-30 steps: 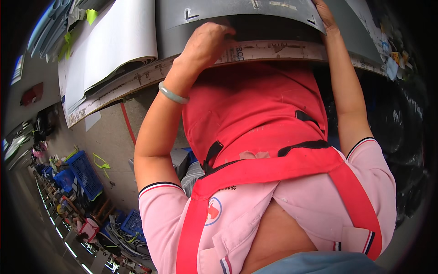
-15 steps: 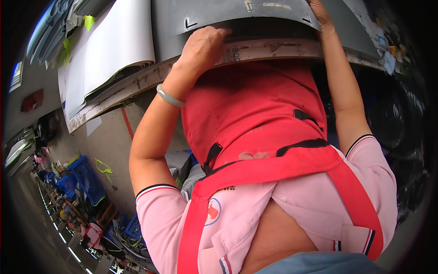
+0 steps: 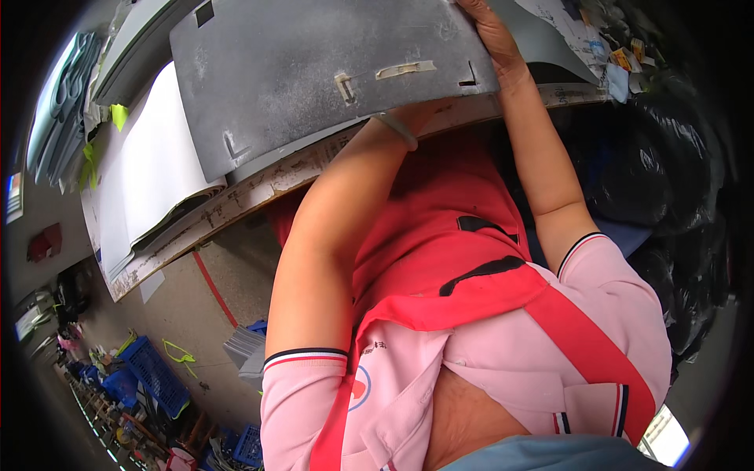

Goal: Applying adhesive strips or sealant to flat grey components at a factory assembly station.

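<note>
A large dark grey board (image 3: 314, 59), scuffed pale, is tilted above the worktable (image 3: 267, 177). It has tape patches and corner-shaped cut-outs. My right hand (image 3: 492, 39) grips its right edge, fingers wrapped at the far end of that side. Below the near edge, my left hand (image 3: 428, 115) reaches under the board, the bracelet (image 3: 398, 131) showing at the wrist. The left fingers are hidden there, so whether they hold anything cannot be seen. Grey sheet material (image 3: 542, 47) lies on the table beyond my right hand.
A curled white sheet (image 3: 153, 157) lies at the table's left, beside stacked grey sheets (image 3: 149, 47). Small scraps (image 3: 624, 63) sit at the far right. Black plastic bags (image 3: 660, 157) stand right of my body; blue crates (image 3: 153, 377) are on the floor at left.
The dark board has been raised and shifted left, showing more of its face. My left hand has gone from above its near edge to beneath it. My right hand still holds the right side.
</note>
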Available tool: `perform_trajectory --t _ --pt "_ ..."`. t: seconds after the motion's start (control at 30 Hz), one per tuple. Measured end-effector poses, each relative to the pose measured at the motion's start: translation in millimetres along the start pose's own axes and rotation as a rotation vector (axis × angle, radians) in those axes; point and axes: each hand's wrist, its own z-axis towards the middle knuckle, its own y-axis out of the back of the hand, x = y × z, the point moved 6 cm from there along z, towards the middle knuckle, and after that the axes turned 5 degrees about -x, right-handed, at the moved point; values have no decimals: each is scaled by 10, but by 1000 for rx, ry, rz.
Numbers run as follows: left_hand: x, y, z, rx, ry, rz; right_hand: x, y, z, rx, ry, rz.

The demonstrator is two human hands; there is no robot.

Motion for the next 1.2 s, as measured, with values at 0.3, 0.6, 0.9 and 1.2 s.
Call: perform_trajectory --t 0.3,0.6,0.9,1.2 --pt "-371 1411 -33 -219 242 -153 -49 739 -248 -148 54 -65" --pt "1213 3619 210 -609 422 206 -17 1133 -279 -214 -35 -141" --pt "906 6876 -2221 -783 1263 1181 -40 1235 -219 -264 -100 -168" --pt "819 7263 -3010 -716 1531 1187 -113 1313 10 -201 -232 -232"
